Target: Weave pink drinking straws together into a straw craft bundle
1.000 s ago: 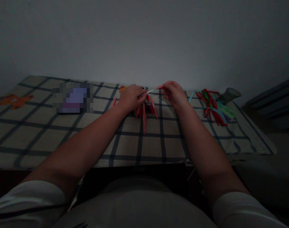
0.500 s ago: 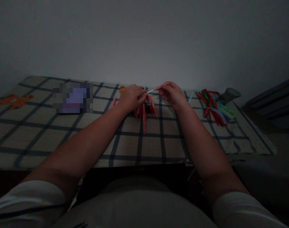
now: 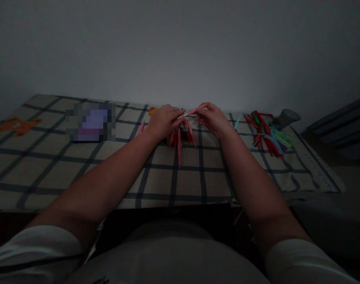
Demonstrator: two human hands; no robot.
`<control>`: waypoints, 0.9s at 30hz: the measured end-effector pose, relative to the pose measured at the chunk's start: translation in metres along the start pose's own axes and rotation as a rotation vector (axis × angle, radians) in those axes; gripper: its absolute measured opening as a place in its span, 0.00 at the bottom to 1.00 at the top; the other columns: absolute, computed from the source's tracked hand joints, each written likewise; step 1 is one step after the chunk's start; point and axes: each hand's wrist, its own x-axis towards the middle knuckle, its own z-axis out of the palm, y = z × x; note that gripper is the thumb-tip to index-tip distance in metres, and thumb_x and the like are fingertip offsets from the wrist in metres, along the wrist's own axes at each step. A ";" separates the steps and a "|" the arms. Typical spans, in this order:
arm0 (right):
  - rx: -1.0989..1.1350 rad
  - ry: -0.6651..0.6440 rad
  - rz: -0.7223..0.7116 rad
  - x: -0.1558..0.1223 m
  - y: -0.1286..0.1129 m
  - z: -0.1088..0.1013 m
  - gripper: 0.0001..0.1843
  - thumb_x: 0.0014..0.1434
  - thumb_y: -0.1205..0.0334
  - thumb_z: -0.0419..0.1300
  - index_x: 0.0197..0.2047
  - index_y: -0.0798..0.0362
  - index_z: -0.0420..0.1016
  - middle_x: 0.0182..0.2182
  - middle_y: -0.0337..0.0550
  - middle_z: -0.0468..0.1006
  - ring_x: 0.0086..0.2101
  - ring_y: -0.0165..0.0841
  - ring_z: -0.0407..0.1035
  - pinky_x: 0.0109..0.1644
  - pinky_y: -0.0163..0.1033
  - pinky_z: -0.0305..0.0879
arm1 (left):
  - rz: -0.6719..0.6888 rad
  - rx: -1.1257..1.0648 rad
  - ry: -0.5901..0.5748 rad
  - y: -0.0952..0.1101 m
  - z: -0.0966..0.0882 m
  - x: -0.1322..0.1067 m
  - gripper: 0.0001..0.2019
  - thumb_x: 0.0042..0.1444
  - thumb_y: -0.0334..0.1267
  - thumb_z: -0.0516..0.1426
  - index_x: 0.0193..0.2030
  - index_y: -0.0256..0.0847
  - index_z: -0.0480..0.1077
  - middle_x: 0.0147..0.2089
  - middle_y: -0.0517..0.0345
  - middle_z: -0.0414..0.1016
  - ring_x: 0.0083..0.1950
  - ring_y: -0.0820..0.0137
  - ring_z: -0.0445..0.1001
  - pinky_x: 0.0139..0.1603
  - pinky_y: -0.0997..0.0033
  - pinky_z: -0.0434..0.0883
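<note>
Above the middle of the table, a slim pink-and-white pen-like stick (image 3: 192, 113) stretches between my two hands. My left hand (image 3: 165, 121) is closed in a pinch on its white end. My right hand (image 3: 211, 116) pinches the pink end between thumb and fingers. Beneath and beside my left hand lies a pile of similar slim pink and red sticks (image 3: 179, 148), some with white parts, with something dark among them. Part of this pile is hidden by the left hand. The dim light hides fine detail.
A checked cloth (image 3: 109, 165) covers the table. Toward the right lies a bundle of red, green and light blue strips (image 3: 267, 136), with a clear cup (image 3: 287, 118) behind it. A blurred-out phone-like object (image 3: 92, 124) lies left, near an orange bear figure (image 3: 19, 126).
My right hand has shifted slightly left and the pink part has moved closer to my left hand. Less of the white part shows between my hands.
</note>
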 end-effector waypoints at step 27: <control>-0.005 -0.157 0.007 -0.002 0.003 -0.001 0.31 0.49 0.44 0.89 0.42 0.45 0.76 0.41 0.35 0.86 0.39 0.30 0.79 0.40 0.33 0.74 | 0.036 0.040 0.047 -0.005 0.003 0.000 0.28 0.87 0.58 0.52 0.64 0.45 0.91 0.55 0.42 0.93 0.58 0.52 0.85 0.59 0.52 0.77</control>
